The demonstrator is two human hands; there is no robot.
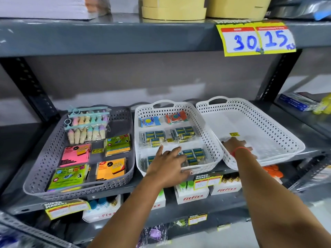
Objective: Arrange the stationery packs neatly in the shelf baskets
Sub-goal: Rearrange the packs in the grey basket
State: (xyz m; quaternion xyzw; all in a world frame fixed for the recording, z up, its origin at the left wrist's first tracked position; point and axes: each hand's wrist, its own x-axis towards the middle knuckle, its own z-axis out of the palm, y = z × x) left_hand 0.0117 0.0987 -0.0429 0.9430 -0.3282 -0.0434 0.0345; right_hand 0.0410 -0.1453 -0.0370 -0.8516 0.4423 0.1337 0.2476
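Though spread, hands (167, 163) on baskets (202, 122)

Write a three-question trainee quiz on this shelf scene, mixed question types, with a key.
1. True or false: the right hand is inside the right white basket, which is tilted.
2. Which holds the sticky note packs? A) the grey basket B) the middle white basket C) the top shelf
3. Fill in: the left hand lies flat, fingers spread, over the green ______ packs near that middle basket's front.

Key: 1 true; 2 A; 3 eraser.
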